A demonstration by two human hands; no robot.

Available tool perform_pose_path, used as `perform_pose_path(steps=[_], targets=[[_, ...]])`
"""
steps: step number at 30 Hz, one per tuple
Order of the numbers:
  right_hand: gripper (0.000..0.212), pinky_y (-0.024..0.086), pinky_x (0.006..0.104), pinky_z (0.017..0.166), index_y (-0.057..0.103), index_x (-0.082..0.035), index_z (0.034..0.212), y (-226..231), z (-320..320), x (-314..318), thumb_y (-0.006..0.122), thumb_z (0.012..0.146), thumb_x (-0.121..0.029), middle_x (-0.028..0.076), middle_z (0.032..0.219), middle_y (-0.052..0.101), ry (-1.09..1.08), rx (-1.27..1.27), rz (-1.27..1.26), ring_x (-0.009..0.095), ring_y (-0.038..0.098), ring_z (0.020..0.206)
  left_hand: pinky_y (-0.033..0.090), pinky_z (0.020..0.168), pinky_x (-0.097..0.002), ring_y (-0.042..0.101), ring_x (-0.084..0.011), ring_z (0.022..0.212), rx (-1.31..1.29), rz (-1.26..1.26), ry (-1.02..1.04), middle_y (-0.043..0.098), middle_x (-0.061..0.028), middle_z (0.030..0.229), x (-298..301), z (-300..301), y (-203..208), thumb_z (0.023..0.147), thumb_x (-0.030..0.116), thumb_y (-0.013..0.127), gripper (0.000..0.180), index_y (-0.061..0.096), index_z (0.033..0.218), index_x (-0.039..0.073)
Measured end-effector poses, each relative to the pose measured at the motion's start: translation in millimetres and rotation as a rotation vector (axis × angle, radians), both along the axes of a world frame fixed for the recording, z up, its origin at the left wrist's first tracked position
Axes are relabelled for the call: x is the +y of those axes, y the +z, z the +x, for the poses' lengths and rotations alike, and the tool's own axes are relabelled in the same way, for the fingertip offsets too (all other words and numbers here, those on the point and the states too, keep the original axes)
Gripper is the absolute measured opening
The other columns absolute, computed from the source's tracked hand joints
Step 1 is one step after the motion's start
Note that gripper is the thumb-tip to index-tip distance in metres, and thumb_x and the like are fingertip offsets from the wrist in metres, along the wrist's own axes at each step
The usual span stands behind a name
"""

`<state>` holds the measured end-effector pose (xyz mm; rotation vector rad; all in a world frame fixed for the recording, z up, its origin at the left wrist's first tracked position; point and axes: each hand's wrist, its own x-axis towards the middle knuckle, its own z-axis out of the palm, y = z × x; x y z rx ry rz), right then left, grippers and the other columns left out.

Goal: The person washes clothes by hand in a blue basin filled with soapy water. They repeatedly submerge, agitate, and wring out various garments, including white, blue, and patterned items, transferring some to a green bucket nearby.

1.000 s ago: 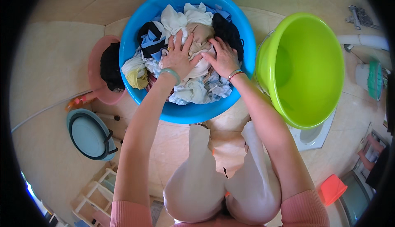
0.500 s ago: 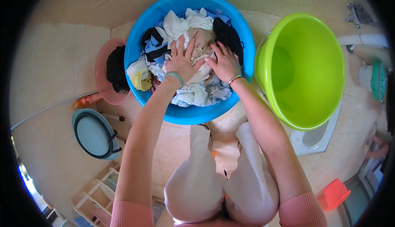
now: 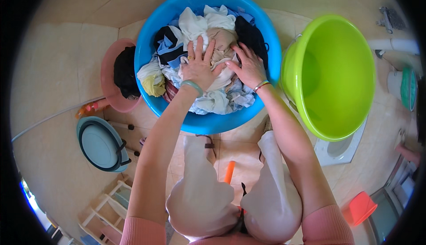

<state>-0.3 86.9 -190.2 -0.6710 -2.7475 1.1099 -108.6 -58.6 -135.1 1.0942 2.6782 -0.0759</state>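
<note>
A large blue basin (image 3: 208, 127) holds a heap of damp-looking clothes. My left hand (image 3: 199, 67) lies flat on the heap with its fingers spread, over white and beige cloth. Beside it, my right hand (image 3: 249, 67) presses down with fingers stretched out, next to a black garment (image 3: 250, 36). Beige cloth (image 3: 222, 39) bulges up between and beyond the fingertips. White cloth (image 3: 193, 25) is bunched at the far side. A black and light-blue garment (image 3: 167, 45) and a yellow and white one (image 3: 153, 83) lie at the left. Neither hand grips anything.
To the right stands a lime-green bucket (image 3: 341, 76) with nothing visible inside, partly over a white squat toilet (image 3: 339, 149). A pink basin (image 3: 108, 74) with black cloth sits left, near a grey-blue folding basin (image 3: 98, 145). An orange stick (image 3: 229, 172) shows between my legs.
My legs have parted, so the orange stick and more floor show between them. Both hands stay on the clothes and look almost the same. The basin and bucket appear slightly further right.
</note>
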Motion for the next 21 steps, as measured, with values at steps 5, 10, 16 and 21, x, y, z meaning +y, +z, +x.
perform_pose_path(steps=[5, 10, 16, 21], targets=[[0.064, 0.029, 0.0515, 0.108, 0.043, -0.019, 0.142, -1.1, -0.6, -3.8, 0.058, 0.089, -0.052, 0.011, 0.152, 0.036, 0.023, -0.016, 0.044, 0.038, 0.036, 0.137, 0.036, 0.101, -0.0671, 0.013, -0.0388, 0.147, 0.011, 0.135, -0.025, 0.014, -0.0098, 0.161, -12.5, 2.3, -1.5, 0.088, 0.059, 0.055, 0.077, 0.024, 0.153, 0.031], [0.065, 0.029, 0.0516, 0.108, 0.041, -0.019, 0.143, -1.6, 1.0, -2.6, 0.057, 0.089, -0.052, 0.011, 0.152, 0.035, 0.026, -0.029, 0.086, 0.037, 0.035, 0.137, 0.036, 0.106, -0.0592, 0.014, -0.0396, 0.147, -0.025, 0.145, -0.081, 0.015, -0.0127, 0.16, -17.0, 1.0, 7.5, 0.09, 0.058, 0.053, 0.076, 0.023, 0.154, 0.029], [0.067, 0.029, 0.051, 0.108, 0.041, -0.019, 0.144, 0.7, -3.2, -3.4, 0.057, 0.088, -0.053, 0.011, 0.152, 0.035, 0.015, -0.057, 0.082, 0.035, 0.035, 0.138, 0.035, 0.11, -0.0499, 0.015, -0.0438, 0.145, -0.063, 0.22, -0.206, 0.014, -0.0148, 0.16, -32.8, -10.0, 18.0, 0.091, 0.049, 0.059, 0.076, 0.024, 0.154, 0.025], [0.057, 0.034, 0.052, 0.105, 0.052, -0.017, 0.136, 15.6, -6.3, 2.8, 0.063, 0.087, -0.043, 0.012, 0.145, 0.045, -0.007, -0.104, -0.052, 0.034, 0.04, 0.134, 0.04, 0.105, -0.0468, 0.03, -0.0352, 0.141, -0.105, 0.324, -0.197, 0.036, -0.0153, 0.15, -40.3, -25.3, 34.6, 0.088, 0.038, 0.067, 0.066, 0.04, 0.147, 0.023]])
